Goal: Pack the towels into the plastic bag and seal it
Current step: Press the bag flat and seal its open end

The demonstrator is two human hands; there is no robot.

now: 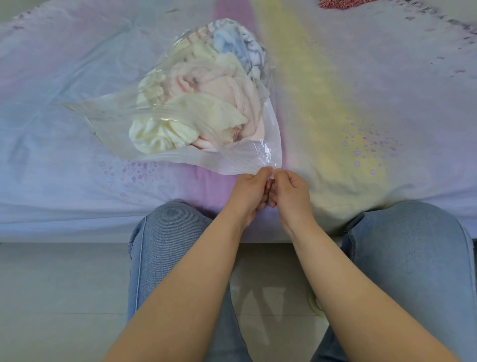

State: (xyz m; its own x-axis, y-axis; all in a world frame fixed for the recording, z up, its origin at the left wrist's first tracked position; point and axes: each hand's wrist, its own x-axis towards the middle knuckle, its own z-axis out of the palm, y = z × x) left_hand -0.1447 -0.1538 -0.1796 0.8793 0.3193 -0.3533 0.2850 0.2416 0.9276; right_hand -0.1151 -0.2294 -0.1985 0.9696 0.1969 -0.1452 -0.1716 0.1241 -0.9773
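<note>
A clear plastic bag (240, 160) lies on the bed, stuffed with several towels (206, 103): cream ones near me, pink in the middle, blue and patterned at the far end. Its open mouth faces me, with the zip strip running along the near edge. My left hand (251, 191) and my right hand (290, 191) meet at the bag's near right corner. Both pinch the plastic there between thumb and fingers, knuckles almost touching.
The bed (361, 103) is covered by a pastel sheet with purple, yellow and blue bands. A red fringed cloth (343, 3) shows at the far edge. My knees in blue jeans (165, 245) press against the bed's side, above a grey tiled floor.
</note>
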